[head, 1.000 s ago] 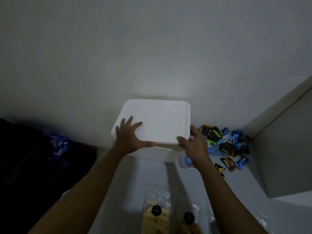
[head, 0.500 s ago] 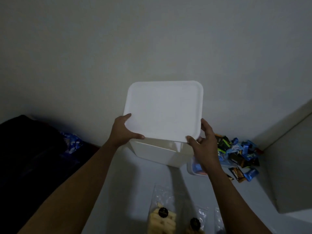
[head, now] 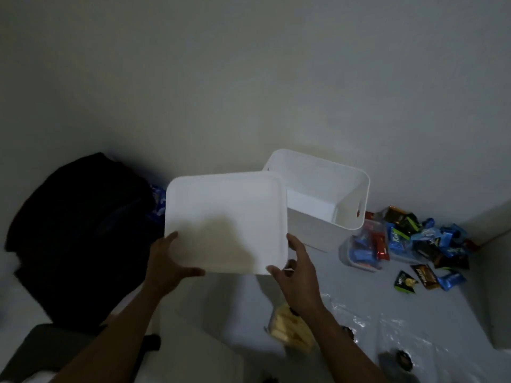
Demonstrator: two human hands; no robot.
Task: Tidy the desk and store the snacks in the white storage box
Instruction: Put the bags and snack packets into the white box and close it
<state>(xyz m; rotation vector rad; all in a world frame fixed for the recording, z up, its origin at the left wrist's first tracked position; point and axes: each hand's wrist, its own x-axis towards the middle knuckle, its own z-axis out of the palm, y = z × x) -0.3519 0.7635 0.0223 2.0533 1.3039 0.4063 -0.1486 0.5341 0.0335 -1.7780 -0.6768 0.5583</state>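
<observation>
The white storage box (head: 351,189) stands uncovered against the wall, and what I see of its inside is bare. Its white lid (head: 225,221) hangs in the air to the left of the box. My left hand (head: 166,265) grips the lid's near left corner. My right hand (head: 297,268) holds its near right corner. A heap of small wrapped snacks (head: 425,239) in blue, black and brown lies right of the box. A clear tub (head: 365,251) with more wrapped snacks stands between box and heap. Clear bags of biscuits (head: 287,330) lie on the desk under my right forearm.
A black bag (head: 80,233) fills the desk's left side, with a blue packet (head: 159,201) peeking out behind it. More clear plastic bags (head: 398,335) lie at the near right. A wall panel (head: 495,272) closes off the right side. A dark chair back (head: 49,346) shows at bottom left.
The lid has come off the box and moved left and toward me in both hands. The box now stands uncovered. The camera view has shifted left.
</observation>
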